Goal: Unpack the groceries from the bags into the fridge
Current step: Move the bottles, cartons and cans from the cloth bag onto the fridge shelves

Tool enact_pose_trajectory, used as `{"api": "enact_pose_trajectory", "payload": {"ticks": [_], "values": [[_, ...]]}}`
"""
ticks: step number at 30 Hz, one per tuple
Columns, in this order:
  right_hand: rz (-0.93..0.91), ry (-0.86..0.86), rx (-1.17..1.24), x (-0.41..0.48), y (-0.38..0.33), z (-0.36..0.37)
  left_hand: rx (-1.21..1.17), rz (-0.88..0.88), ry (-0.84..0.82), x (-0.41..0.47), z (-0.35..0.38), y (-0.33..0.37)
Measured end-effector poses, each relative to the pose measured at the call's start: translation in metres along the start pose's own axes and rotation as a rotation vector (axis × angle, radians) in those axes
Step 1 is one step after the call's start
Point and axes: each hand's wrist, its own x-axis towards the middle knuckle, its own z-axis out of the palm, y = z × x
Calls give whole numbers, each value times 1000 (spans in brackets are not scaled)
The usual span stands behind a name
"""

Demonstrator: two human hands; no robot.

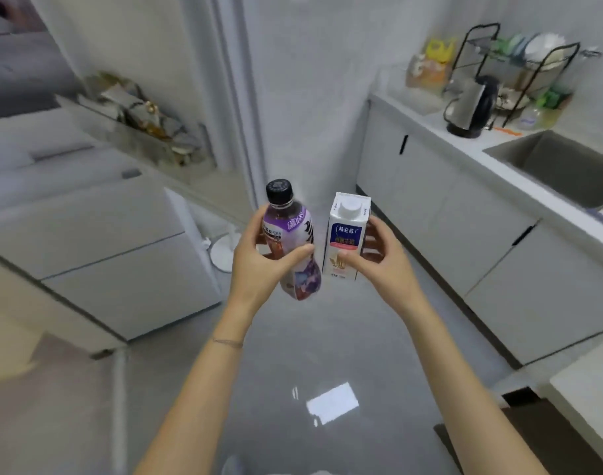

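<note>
Two bare forearms reach out over a glossy grey tiled floor (293,354). The left hand (258,262) wraps a clear plastic bottle (290,231) with a ribbed black cap and a purple printed sleeve. Its thumb lies across the front and its fingers curl behind, and the bottle leans a little. The right hand (379,265) clasps an upright white cardboard milk carton (344,234) with a white screw cap, thumb on the lower front face, fingers round the far side. Bottle and carton sit just beside each other, not touching.

Left of the left hand stands what seems to be the open fridge (114,255), with smooth white drawer fronts and a clear plastic door shelf (138,132) of crumpled, foil-like packets, all blurred. Beyond the right hand a white counter carries a black-and-steel kettle (469,108) and a plastic bag (430,63) with yellow handles.

Both items look to be on their way to the fridge. The carton's walls will give, so a light squeeze and an upright carry suit it. The bottle's slick sleeve wants a grip at its narrow waist. It is probably best to place one item at a time: the carton on something flat, the bottle wherever it can stand.
</note>
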Motion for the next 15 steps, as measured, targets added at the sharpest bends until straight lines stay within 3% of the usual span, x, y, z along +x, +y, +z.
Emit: {"api": "enact_pose_trajectory", "payload": {"ticks": [8,15], "values": [[-148,-340,87,44,-71,230,130,19,250,5,-227,-2],[-238,-472,133,69,-126,387,230,-1,390,28,-394,-13]]}}
